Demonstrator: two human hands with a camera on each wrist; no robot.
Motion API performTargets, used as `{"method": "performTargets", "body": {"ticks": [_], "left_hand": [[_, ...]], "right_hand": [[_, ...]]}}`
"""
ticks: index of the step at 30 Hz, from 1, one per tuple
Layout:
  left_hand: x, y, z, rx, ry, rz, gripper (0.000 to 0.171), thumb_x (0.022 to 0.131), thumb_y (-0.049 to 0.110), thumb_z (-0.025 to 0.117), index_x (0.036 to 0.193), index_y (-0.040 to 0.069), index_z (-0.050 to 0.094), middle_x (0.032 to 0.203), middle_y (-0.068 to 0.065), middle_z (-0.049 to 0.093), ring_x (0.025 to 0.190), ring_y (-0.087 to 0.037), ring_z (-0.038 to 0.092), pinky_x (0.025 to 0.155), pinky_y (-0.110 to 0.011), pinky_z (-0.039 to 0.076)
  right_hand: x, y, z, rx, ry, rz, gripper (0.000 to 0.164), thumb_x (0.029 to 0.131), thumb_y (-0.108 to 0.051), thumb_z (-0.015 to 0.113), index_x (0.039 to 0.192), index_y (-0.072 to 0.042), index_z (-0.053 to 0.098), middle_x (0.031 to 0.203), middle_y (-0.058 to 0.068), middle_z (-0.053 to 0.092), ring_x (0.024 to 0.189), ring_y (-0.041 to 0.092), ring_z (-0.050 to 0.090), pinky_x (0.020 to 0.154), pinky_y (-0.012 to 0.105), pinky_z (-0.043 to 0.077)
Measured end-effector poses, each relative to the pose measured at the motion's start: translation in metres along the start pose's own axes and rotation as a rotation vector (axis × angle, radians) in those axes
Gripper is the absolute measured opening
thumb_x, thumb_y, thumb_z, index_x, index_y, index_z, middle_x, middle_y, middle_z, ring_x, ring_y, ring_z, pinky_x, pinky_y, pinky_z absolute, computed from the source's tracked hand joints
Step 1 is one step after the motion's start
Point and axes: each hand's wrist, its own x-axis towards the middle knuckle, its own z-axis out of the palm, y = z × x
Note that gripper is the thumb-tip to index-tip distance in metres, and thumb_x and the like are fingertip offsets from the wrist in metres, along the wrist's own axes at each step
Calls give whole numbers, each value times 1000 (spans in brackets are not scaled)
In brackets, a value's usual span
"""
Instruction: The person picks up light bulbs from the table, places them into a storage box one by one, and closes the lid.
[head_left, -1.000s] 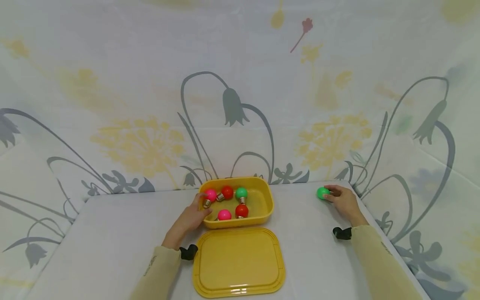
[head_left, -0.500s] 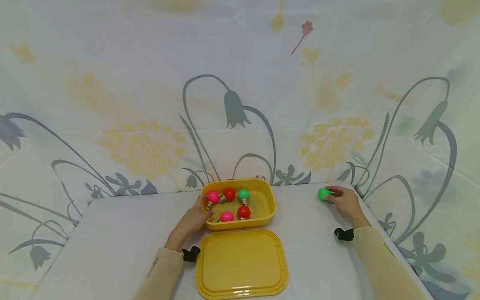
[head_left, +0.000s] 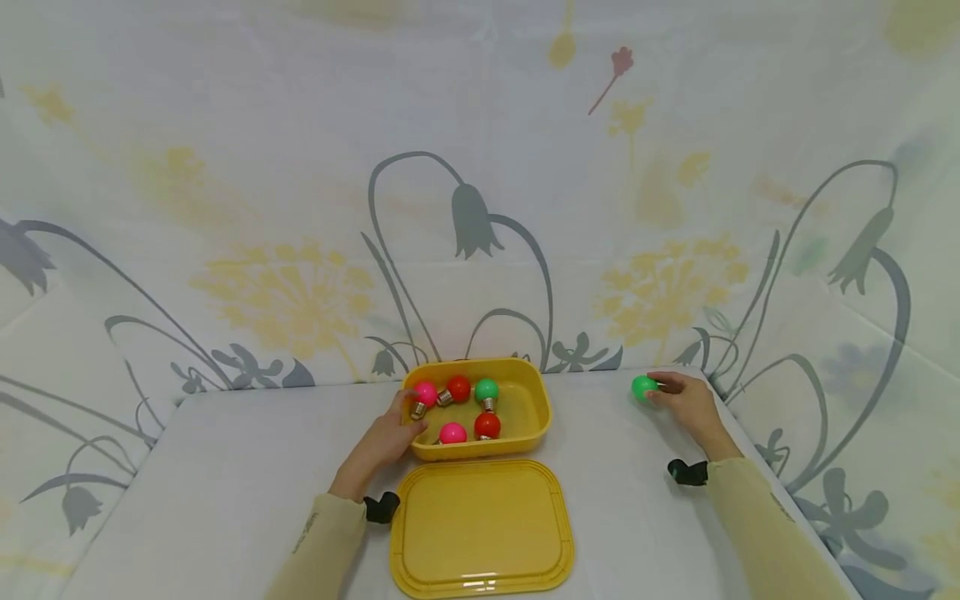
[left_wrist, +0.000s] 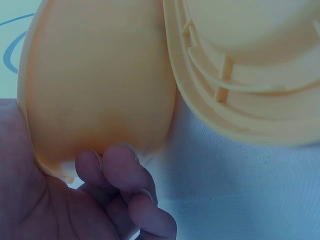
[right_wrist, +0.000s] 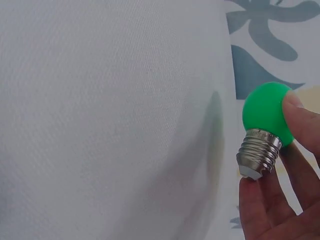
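My right hand (head_left: 686, 408) pinches a green light bulb (right_wrist: 267, 112) between thumb and fingers, off to the right of the box. Its silver screw base (right_wrist: 259, 151) points toward the lower left in the right wrist view. With my left hand (head_left: 386, 437) I grip the left end of a yellow plastic box (head_left: 543, 417). In the left wrist view, curled fingers (left_wrist: 122, 170) lie against the box's outer side. Inside the box are a green bulb (head_left: 487, 389), red bulbs (head_left: 459, 387) and pink bulbs (head_left: 453, 433); one pink bulb lies close to my left fingers.
A yellow lid (head_left: 482, 527) lies flat in front of the box, close to it. White cloth (head_left: 247, 483) covers the table, and a flower-printed curtain (head_left: 480, 292) stands behind and at both sides. Black wrist cameras (head_left: 382, 507) sit on both wrists.
The head view has shifted slightly. The green bulb in my right hand has moved a little to the left. My left hand keeps its grip on the box.
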Motion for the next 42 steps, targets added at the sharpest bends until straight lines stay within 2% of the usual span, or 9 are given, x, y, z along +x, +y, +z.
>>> {"method": "performTargets", "body": {"ticks": [3, 13, 23, 33, 42], "left_hand": [[0, 0, 0, -3, -5, -1, 58, 97, 27, 60, 147, 14, 33, 130, -26, 57, 109, -42, 58, 100, -60, 42], [1, 0, -1, -4, -6, 3, 58, 97, 27, 60, 147, 14, 34, 130, -27, 58, 111, -43, 58, 99, -60, 42], [2, -2, -1, 5, 11, 31, 53, 97, 25, 61, 143, 14, 37, 125, -29, 59, 102, -40, 60, 94, -58, 44], [1, -1, -1, 6, 14, 33, 53, 97, 26, 61, 143, 13, 37, 124, -29, 59, 104, -41, 60, 94, -58, 45], [1, 0, -2, -1, 10, 17, 55, 97, 27, 60, 145, 14, 36, 129, -30, 57, 112, -45, 58, 98, -59, 42]], "right_hand": [[0, -1, 0, 1, -1, -1, 47, 90, -18, 75, 129, 4, 62, 128, 27, 61, 118, 43, 58, 75, 15, 47], [-1, -1, 1, -2, 3, -7, 45, 90, -16, 76, 128, 4, 63, 128, 27, 61, 118, 43, 58, 75, 14, 46], [-4, -1, 1, 8, -13, 0, 45, 91, -15, 74, 130, 4, 62, 129, 26, 61, 118, 41, 58, 76, 14, 47], [-7, -4, 4, -18, -14, 0, 46, 90, -19, 76, 128, 3, 63, 125, 25, 64, 116, 41, 60, 75, 16, 48], [-9, -5, 8, -18, -23, -11, 47, 89, -22, 77, 127, 3, 64, 122, 24, 66, 114, 40, 61, 75, 16, 48]]}}
